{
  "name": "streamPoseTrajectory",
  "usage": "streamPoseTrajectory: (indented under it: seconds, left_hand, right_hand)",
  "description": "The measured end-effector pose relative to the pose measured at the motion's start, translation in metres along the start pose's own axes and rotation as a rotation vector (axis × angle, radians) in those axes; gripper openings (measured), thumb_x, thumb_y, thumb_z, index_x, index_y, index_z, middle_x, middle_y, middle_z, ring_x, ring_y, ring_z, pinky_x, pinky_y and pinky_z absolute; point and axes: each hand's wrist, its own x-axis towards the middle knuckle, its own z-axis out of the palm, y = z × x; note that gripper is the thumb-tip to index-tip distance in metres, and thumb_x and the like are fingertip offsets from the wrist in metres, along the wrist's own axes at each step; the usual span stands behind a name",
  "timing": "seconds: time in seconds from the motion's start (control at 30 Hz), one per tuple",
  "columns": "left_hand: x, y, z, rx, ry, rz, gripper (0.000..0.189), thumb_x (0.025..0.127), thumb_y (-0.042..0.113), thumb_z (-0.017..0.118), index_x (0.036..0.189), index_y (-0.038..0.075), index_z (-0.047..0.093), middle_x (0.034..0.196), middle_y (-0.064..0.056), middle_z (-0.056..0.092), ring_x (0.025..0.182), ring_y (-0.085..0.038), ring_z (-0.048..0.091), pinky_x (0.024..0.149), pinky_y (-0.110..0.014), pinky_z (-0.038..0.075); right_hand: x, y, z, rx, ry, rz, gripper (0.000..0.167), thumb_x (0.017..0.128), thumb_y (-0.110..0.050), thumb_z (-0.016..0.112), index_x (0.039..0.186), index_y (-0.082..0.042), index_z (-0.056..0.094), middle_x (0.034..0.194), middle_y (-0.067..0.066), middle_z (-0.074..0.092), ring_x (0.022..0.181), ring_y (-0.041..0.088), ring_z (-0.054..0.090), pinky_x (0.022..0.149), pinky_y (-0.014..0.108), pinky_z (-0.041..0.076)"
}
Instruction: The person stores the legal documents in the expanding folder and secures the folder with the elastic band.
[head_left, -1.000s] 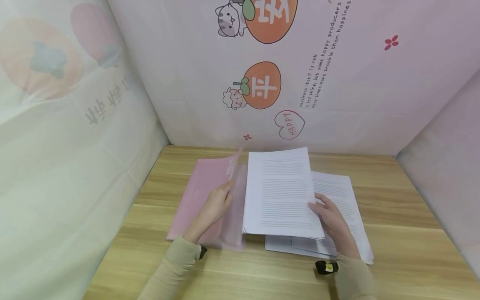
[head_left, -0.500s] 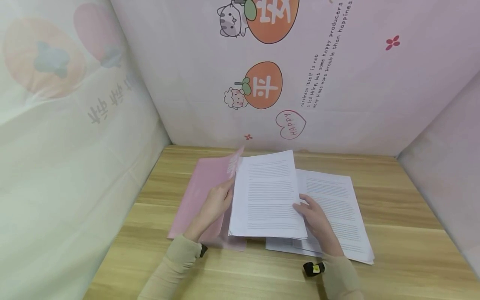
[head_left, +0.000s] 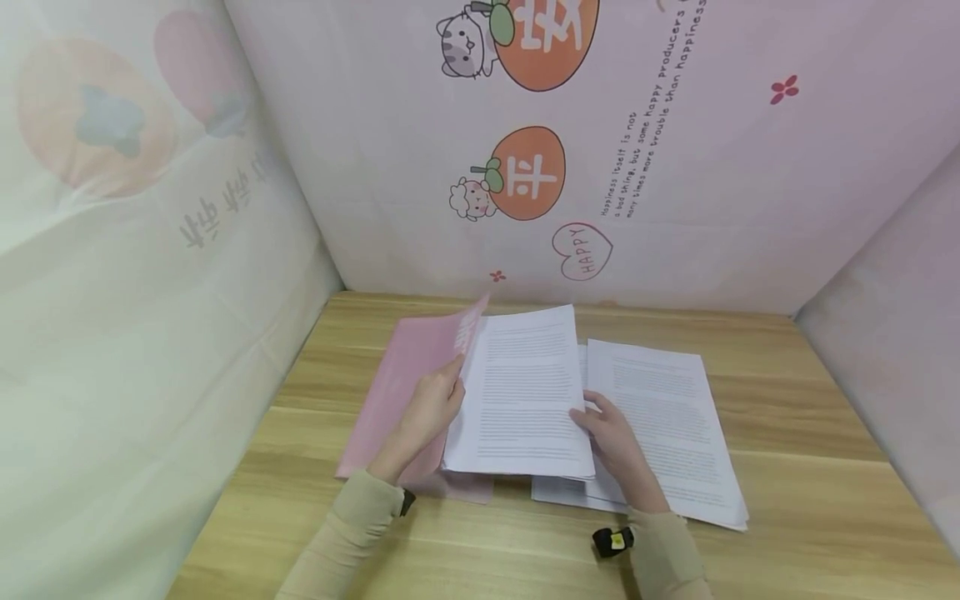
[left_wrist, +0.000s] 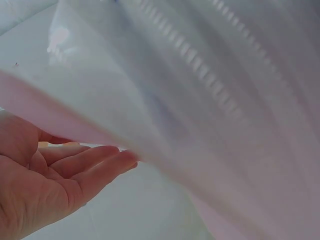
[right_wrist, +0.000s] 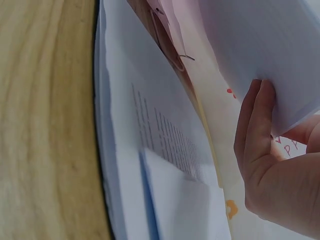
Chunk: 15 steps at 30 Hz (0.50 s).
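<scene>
A pink translucent plastic folder (head_left: 405, 375) lies on the left of the table, its top cover lifted. My left hand (head_left: 433, 404) pinches that cover's edge between thumb and fingers; the left wrist view shows the fingertips (left_wrist: 127, 159) at the edge of the film. My right hand (head_left: 611, 433) grips the right edge of a stack of printed sheets (head_left: 525, 392), thumb on top and fingers beneath. The stack is tilted, its left edge tucked under the raised cover and above the folder's lower sheet (head_left: 457, 487).
More printed paper (head_left: 667, 425) lies on the wooden table (head_left: 795, 517) at the right, partly under the held stack and my right forearm. A printed cloth wall (head_left: 675, 250) closes off the back, with plain cloth at both sides.
My right hand has moved left with the stack of sheets, bringing its left edge under the folder's cover. My left hand has stayed in place, holding the cover up.
</scene>
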Motion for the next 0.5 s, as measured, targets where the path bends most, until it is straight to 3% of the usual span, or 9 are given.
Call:
streamPoseTrajectory:
  seconds: [0.2,0.47,0.5]
  left_hand:
    - [0.000,0.001,0.000,0.019,0.021,0.017,0.044,0.094,-0.002,0.051,0.135,-0.015,0.049,0.077,-0.018,0.065,0.049,-0.004,0.035,0.049,-0.015,0.041]
    - [0.000,0.001,0.001,0.053,0.057,0.024,0.042,0.093,-0.001,0.053,0.133,-0.013,0.054,0.101,-0.026,0.071,0.060,-0.011,0.047,0.062,-0.024,0.050]
    - [0.000,0.001,0.001,0.052,0.057,0.025,0.042,0.093,-0.002,0.053,0.133,-0.013,0.054,0.095,-0.024,0.071,0.058,-0.010,0.046,0.061,-0.024,0.049]
  right_hand:
    - [0.000,-0.002,0.006,0.006,0.005,0.008,0.058,0.101,-0.023,0.054,0.152,-0.008,0.032,0.142,0.024,0.053,0.103,0.014,0.065,0.084,0.025,0.054]
    - [0.000,-0.005,0.015,0.020,-0.016,0.017,0.059,0.100,-0.023,0.056,0.152,-0.009,0.032,0.144,0.024,0.050,0.108,0.017,0.064,0.086,0.027,0.054]
    - [0.000,-0.005,0.016,0.022,-0.017,0.020,0.059,0.099,-0.022,0.056,0.152,-0.010,0.033,0.144,0.024,0.051,0.108,0.017,0.064,0.086,0.028,0.054]
